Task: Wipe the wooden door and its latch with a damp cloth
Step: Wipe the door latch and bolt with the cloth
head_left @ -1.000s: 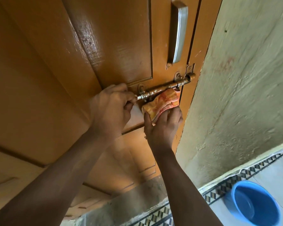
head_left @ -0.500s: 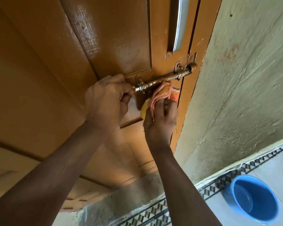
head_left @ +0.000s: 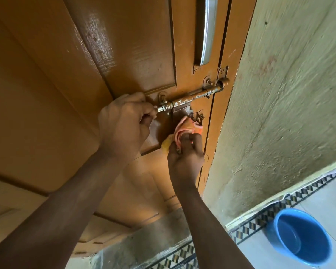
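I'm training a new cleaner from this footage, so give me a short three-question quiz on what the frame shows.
1. True or false: the left hand holds the cloth.
2. Multiple choice: where is the cloth pressed? A) on the door handle B) on the door just below the latch bolt C) inside the blue basin
3. Fill in: the blue basin stands on the ____, at lower right.

Key:
1. False; the right hand holds it, while the left hand grips the bolt's end.
2. B
3. floor
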A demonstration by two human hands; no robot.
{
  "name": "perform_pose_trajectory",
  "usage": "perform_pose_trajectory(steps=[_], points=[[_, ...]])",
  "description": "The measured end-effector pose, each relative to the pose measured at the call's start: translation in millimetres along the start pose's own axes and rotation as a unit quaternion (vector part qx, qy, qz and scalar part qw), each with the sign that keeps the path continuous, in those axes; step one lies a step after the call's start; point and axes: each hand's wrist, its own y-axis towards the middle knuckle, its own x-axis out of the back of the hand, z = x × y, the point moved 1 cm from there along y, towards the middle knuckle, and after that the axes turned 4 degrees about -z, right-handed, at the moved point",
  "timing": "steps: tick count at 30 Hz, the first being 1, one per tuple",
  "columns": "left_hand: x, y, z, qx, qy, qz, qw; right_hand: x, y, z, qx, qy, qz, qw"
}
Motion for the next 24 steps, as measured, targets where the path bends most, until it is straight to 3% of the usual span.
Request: perform_pose_trajectory(steps=[3,5,7,12,14,17,19,22,24], points=[[-1.0,0.1,0.3,0.001,0.005,-0.006,1.000,-1.8,9.0,26.5,0.022,0.025,-0.036,0.999],[-1.1,0.6,0.7,-0.002,0.005,-0.003,1.000,-5.3,6.0,26.5,0.094,-0.020,-0.021,0.995],[-1.1,0.4,1.5,0.001,0.003,0.003,1.000,-6.5,-1.4,12.8,0.104,-0.041,-0.006,0.994],[0.4,1.1,0.2,0.002,-0.002,0.002,1.000,1.1,4.5,20.3,-0.076,0.065,-0.059,0.993],[0.1,1.5,-0.2,-0.004,0.002,-0.001,1.000,0.6,13.8,31.9,-0.041,0.064,-0.068,0.995],[-0.5,-0.1,1.2,-0.006,0.003,-0.009,1.000,3.4,9.1,30.9,0.057,0.014,-0.009,0.998],[0.2,-0.4,0.1,-0.008,-0.007,-0.011,1.000,14.2,8.1,24.2,0.045,0.013,0.002,0.999],[0.1,-2.5,1.0,-0.029,-0.036,-0.003,0.999,39.1,20.2,29.3,0.002,0.062,-0.084,0.995],[1.0,-9.3,5.4,-0.024,-0.044,0.006,0.999,50.7,33.7,43.4,0.036,0.057,-0.117,0.991]])
